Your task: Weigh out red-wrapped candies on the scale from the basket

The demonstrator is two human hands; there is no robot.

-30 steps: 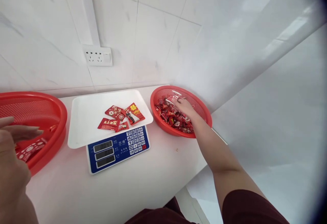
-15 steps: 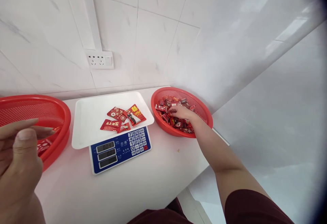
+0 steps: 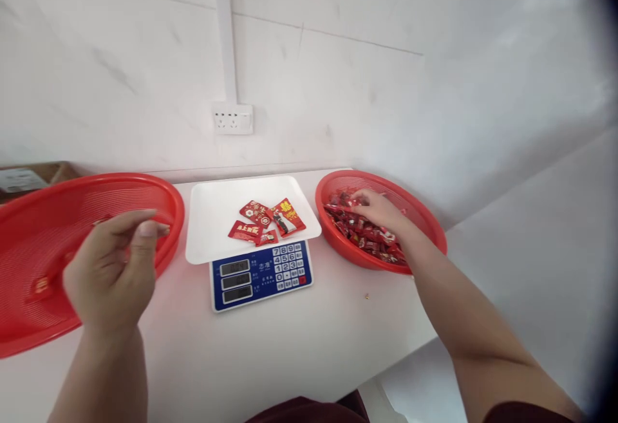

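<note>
My left hand [image 3: 118,259] is raised over the near right side of the left red basket [image 3: 168,194], fingers loosely bent and parted from the thumb, with nothing visible between them. Inside the right red basket [image 3: 425,217], my right hand [image 3: 376,209] has its fingertips on a small red packet among many red wrapped candies [image 3: 371,236]. Between the baskets, a white tray [image 3: 212,217] rests on a blue scale [image 3: 263,275]. Several red packets lie on the tray, among them one with a couple's picture [image 3: 287,217]. The scale's digits are too blurred to read.
A white table [image 3: 270,352] bears everything, against a pale tiled wall. A wall socket [image 3: 232,119] sits above the tray. Behind the left basket is a cardboard box [image 3: 60,170]. A tiny crumb [image 3: 367,296] lies in front of the right basket.
The view has swung left, bringing the cardboard box into sight. My left hand has curled its fingers more. My right hand stays in the right basket. The packets on the tray look unchanged.
</note>
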